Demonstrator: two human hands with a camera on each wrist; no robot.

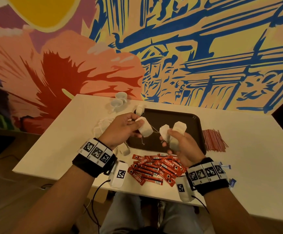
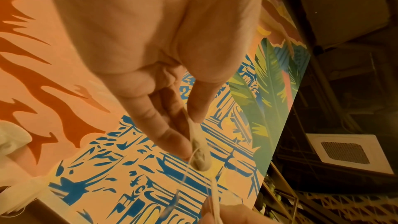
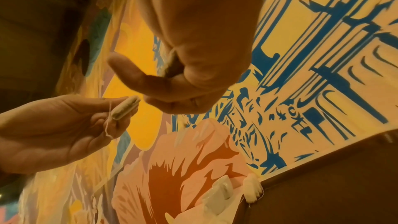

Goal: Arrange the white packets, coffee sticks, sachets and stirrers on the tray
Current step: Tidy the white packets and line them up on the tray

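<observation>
Both hands hover over the near left part of the dark brown tray point(image 1: 184, 119). My left hand point(image 1: 120, 127) pinches one white packet point(image 1: 145, 128) between thumb and fingers; the same packet point(image 2: 199, 156) shows edge-on in the left wrist view and again point(image 3: 127, 108) in the right wrist view. My right hand point(image 1: 179, 146) grips two white packets point(image 1: 178, 130) upright. Thin strings run tangled between the two hands' packets. Red coffee sticks point(image 1: 156, 168) lie heaped on the table in front of the tray. Red stirrers point(image 1: 213, 141) lie piled to the tray's right.
More white packets point(image 1: 101, 127) lie left of the tray, one point(image 1: 139, 109) at its far left corner and one point(image 1: 124, 149) by my left wrist. Two white cups point(image 1: 118, 101) stand at the back. Blue sachets point(image 1: 227, 168) peek out behind my right wrist. A painted wall backs the white table point(image 1: 255, 157).
</observation>
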